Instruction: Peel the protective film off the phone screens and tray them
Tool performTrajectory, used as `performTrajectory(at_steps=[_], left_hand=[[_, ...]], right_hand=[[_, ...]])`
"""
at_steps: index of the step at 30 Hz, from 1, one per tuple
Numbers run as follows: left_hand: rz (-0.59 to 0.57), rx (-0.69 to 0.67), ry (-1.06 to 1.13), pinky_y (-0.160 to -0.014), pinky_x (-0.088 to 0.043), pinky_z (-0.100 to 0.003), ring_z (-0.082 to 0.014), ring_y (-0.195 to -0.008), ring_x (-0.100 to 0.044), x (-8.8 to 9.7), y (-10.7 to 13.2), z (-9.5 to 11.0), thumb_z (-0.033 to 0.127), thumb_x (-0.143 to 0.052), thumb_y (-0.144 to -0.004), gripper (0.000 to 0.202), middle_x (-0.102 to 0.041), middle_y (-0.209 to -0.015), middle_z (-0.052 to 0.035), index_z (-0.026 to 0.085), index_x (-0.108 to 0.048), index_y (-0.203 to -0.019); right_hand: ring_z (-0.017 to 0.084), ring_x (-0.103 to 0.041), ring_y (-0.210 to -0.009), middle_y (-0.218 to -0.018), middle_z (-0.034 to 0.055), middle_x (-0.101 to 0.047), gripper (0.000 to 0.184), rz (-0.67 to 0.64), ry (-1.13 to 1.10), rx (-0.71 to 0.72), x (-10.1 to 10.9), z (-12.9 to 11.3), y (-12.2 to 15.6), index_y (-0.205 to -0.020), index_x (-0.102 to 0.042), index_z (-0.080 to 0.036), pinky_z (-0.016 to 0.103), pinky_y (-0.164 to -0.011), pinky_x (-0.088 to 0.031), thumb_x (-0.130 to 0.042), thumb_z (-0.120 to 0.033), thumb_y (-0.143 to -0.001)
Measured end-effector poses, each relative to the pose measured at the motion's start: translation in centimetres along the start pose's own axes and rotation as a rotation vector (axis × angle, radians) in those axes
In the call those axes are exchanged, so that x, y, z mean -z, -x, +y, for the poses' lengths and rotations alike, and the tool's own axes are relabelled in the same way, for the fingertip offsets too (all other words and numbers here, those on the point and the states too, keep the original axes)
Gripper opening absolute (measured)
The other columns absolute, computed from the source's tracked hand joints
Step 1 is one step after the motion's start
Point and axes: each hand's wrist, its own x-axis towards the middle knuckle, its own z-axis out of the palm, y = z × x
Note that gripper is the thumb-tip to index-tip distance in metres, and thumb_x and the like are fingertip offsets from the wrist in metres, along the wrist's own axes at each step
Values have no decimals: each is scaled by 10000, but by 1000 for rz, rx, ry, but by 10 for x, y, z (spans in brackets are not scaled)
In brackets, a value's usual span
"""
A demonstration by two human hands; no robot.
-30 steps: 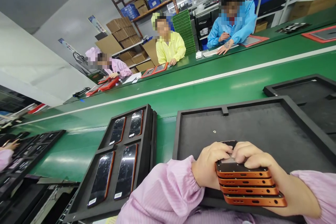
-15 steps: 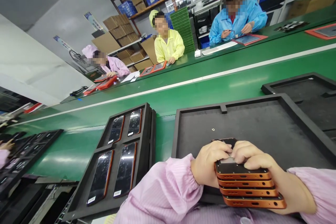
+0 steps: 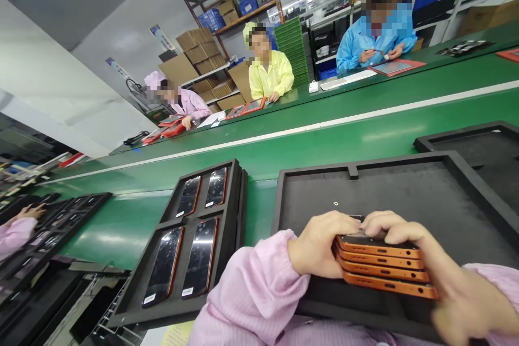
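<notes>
Stack of four phone bodies (image 3: 387,265), lower right of the frame, held in both hands over a large black tray (image 3: 405,189). The orange edges face the viewer, each with slots and a round hole near its right end; the layers are stepped, the lowest reaching farthest right. Whether the stack touches the tray floor cannot be told.

The left hand (image 3: 318,243) clasps the stack from its left side, fingers bent over the dark top face. The right hand (image 3: 441,275), its lower part blurred, clasps the opposite side, fingers likewise curled over the top; the fingertips of both hands lie close together there. Both sleeves are pink.

Inside the tray, above the hands, lies a small pale ring (image 3: 335,204). Left of centre, a second black tray (image 3: 231,189) carries four phones (image 3: 200,257), dark face up, with orange edges and white labels at their lower ends. Another black tray lies at the right edge. All rest on a green surface (image 3: 259,211) crossed by a pale strip (image 3: 308,130).

At the left edge, a co-worker's hand (image 3: 30,212) is above further dark trays. Across the surface, upper part of the frame, sit three people, in pink (image 3: 192,102), yellow (image 3: 270,75) and blue (image 3: 365,43).
</notes>
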Motion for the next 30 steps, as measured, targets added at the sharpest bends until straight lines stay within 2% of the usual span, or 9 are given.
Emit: performTrajectory(at_steps=[3, 6, 10, 15, 17, 19, 22, 26, 30], left_hand=[[-331, 4, -266, -918, -490, -365, -220, -933, -660, 30, -23, 17, 275, -571, -811, 198, -696, -962, -97, 199, -599, -992], [-704, -55, -591, -1038, -370, -528, -251, -969, -615, 42, -40, 31, 103, -575, -785, 259, -677, -937, -73, 208, -654, -1009], [-850, -80, -746, -1035, -372, -577, -264, -999, -599, 28, -41, 35, 115, -531, -874, 205, -665, -820, -56, 222, -705, -861], [-628, -22, -765, -1035, -355, -619, -362, -1304, -417, 19, -14, 30, 136, -528, -865, 189, -583, -1234, -164, 207, -690, -933], [-486, 170, -608, -1059, -309, -657, -380, -1363, -336, 22, -2, 19, 71, -520, -791, 374, -448, -1399, -208, 171, -597, -1143], [-208, 464, -289, -1117, -226, -646, -360, -1413, -255, 24, 8, 2, 20, -502, -682, 641, -338, -1488, -208, 162, -457, -1306], [121, 780, 166, -1165, -214, -551, -319, -1418, -273, 21, 14, -25, 23, -503, -585, 826, -350, -1498, -167, 188, -352, -1380], [147, 869, 349, -1127, -331, -483, -303, -1290, -478, 13, 11, -37, 74, -556, -561, 754, -521, -1357, -153, 164, -431, -1299], [219, 900, 499, -1132, -324, -446, -286, -1283, -485, 13, 11, -31, 109, -570, -550, 651, -563, -1317, -121, 173, -514, -1195]], right_hand=[[268, -597, -1033, -1107, 79, -570, 440, 103, -117, -105, 6, 4, -3, -1195, -490, -317, 397, -876, -535, -404, -643, -913], [220, -610, -908, -1036, 75, -594, 307, 172, -74, -226, 11, 18, -18, -1122, -528, -268, 385, -850, -535, -423, -506, -959], [161, -558, -664, -1052, 88, -593, 483, 128, 33, -545, 9, 52, -45, -1085, -512, -219, 337, -598, -534, -574, -610, -808], [123, -530, -540, -943, 54, -633, 484, -23, -68, -688, -3, 79, -58, -1137, -520, -210, 280, -458, -481, -590, -525, -777], [132, -533, -529, -771, 14, -616, 496, -73, -126, -726, -5, 81, -58, -1128, -533, -191, 290, -485, -494, -567, -540, -777], [131, -525, -522, -729, 3, -594, 564, -92, -165, -763, -7, 80, -58, -1149, -526, -164, 305, -516, -503, -574, -559, -749], [139, -545, -571, -799, 26, -608, 666, -101, -200, -811, -8, 79, -57, -1225, -486, -140, 323, -578, -515, -573, -568, -722], [178, -579, -647, -755, 25, -619, 657, -151, -233, -857, -8, 75, -53, -1224, -518, -138, 352, -645, -519, -593, -531, -702], [193, -592, -664, -773, 36, -639, 584, -165, -261, -860, -7, 71, -50, -1192, -573, -157, 362, -647, -532, -575, -521, -736]])
